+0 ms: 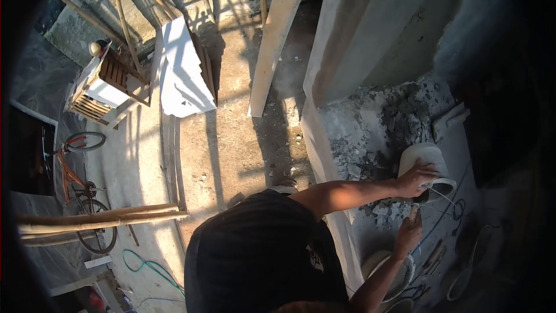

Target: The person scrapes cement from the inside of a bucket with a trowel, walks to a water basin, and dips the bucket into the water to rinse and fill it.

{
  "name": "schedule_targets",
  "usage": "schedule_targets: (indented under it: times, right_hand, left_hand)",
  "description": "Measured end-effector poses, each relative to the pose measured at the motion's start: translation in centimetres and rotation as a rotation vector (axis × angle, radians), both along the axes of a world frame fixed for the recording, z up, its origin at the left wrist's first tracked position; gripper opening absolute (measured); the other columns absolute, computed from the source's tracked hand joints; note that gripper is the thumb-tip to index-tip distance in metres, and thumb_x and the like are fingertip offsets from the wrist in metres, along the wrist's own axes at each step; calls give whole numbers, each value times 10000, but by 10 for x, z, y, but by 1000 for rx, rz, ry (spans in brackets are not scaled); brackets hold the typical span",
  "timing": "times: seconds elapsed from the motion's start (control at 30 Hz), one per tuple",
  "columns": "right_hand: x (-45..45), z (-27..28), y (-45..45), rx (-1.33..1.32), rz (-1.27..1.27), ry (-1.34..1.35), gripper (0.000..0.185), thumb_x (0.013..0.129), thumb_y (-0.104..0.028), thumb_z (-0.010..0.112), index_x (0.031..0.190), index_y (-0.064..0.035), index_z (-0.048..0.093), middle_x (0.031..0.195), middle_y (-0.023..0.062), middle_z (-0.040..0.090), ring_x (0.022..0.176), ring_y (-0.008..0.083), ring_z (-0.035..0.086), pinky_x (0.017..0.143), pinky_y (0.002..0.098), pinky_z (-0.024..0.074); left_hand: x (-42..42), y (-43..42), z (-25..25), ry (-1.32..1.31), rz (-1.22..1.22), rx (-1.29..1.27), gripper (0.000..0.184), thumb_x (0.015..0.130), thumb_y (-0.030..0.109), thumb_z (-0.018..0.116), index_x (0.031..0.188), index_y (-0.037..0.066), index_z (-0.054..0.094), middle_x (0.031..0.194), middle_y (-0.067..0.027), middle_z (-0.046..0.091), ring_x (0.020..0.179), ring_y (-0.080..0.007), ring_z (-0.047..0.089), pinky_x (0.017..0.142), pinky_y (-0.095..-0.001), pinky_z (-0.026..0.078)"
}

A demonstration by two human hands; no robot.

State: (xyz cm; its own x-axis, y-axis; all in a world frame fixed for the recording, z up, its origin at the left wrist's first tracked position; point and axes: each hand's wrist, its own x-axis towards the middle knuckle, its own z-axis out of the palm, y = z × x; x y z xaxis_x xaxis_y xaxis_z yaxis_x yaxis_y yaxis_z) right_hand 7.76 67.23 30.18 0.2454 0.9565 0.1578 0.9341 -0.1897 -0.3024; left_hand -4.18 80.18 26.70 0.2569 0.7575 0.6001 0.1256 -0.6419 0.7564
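A pale bucket (422, 157) is tipped over, its mouth toward the lower right. My left hand (418, 178) grips it near the rim. Just below the mouth, my right hand (409, 235) is wrapped round the wooden handle (413, 214) of a tool that looks like a trowel. Its dark blade reaches the bucket's opening and is mostly hidden. Grey rubble and crumbled mortar (382, 122) lie behind and beside the bucket.
Another bucket (412, 269) stands under my right forearm, close to cables (431, 229). A plastered wall (376, 35) rises beyond the rubble. A leaning plank (278, 40), white sheets (182, 69), bamboo poles (104, 219) and a bicycle (72, 177) are on the left.
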Motion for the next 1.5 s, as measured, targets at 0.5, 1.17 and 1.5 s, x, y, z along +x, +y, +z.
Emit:
schedule_targets:
  times: [0.5,1.17,1.5]
  right_hand:
    - [-7,0,-8,-89,21,-23,499,754,-206,554,1214,-13,558,1094,229,612,977,393,596,818,448,461]
    - [-12,15,-13,3,2,59,482,774,-147,556,1226,18,529,1099,249,602,977,404,585,823,436,448]
    - [5,-5,-26,-4,33,175,490,796,-167,521,1251,15,506,1233,226,537,1106,378,523,912,424,408]
  left_hand:
    - [-3,-12,14,3,-17,95,518,693,19,676,1193,102,570,1308,-24,499,1313,-238,335,1035,-621,185]
    - [4,-21,24,-46,-13,97,517,676,9,680,1173,115,584,1318,3,495,1312,-243,340,1045,-606,183]
    - [8,-25,27,10,-17,58,545,681,-18,668,1205,87,561,1330,-20,479,1322,-246,328,1078,-575,152]
